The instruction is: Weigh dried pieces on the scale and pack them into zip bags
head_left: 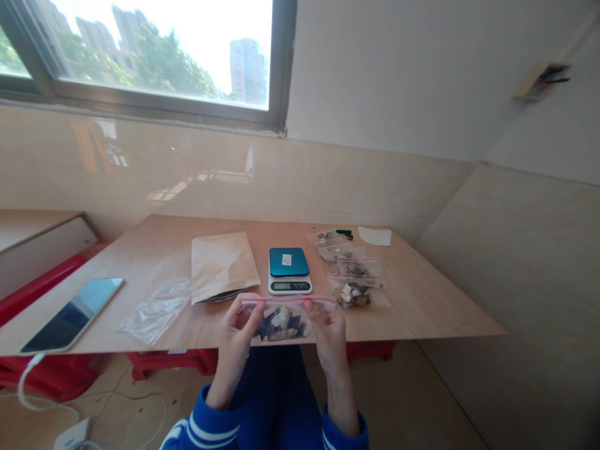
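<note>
Gripping a clear zip-top bag (281, 325) by its red-striped seal, both hands are closed on its upper corners: the left hand (237, 337) pinches one end of the seal and the right hand (330, 340) pinches the other, with the film drawn taut between them. The bag hangs at the near edge of the wooden tabletop (412, 306), and dark and pale dried pieces (281, 332) sit low inside it beside a small white label (279, 319). Just beyond the hands stands a digital kitchen scale (289, 270) with a teal platform. To its left lies a kraft paper envelope (222, 265), then a crumpled clear plastic bag (154, 312) near a tablet (72, 315). To its right, several filled zip bags (351, 278) overlap in a row, running toward a small green-and-black object (344, 233) and a white paper sheet (375, 236).
</note>
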